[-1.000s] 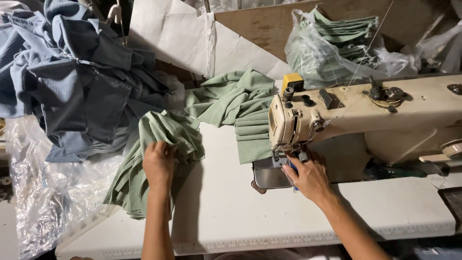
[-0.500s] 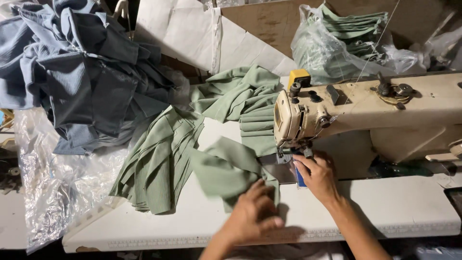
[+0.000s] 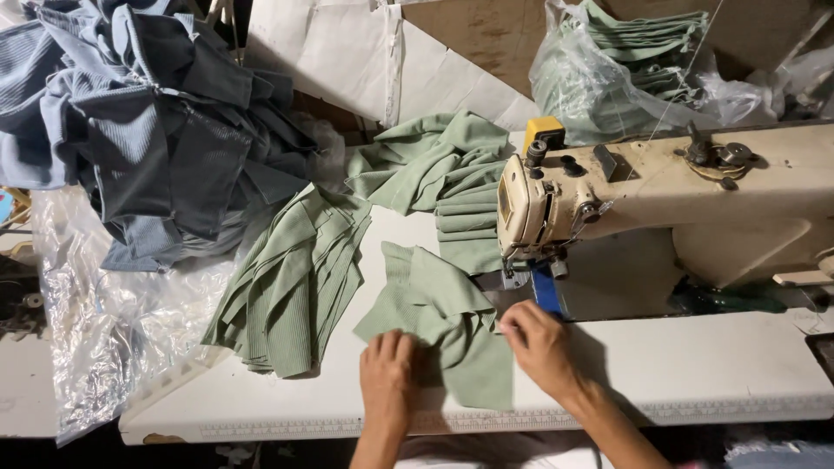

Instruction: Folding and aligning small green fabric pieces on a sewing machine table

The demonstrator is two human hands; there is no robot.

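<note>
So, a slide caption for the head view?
Both hands flatten green cloth beside a sewing machine.

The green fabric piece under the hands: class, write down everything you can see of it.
The green fabric piece is pale sage, finely ribbed knit cloth, soft and creased. It lies flat on the white table, folded over itself near the middle, one edge reaching toward the sewing machine head. The left hand presses on its lower left part; the right hand pinches its right edge beside the needle area. It lies apart from the stacked green pieces to its left.
</note>
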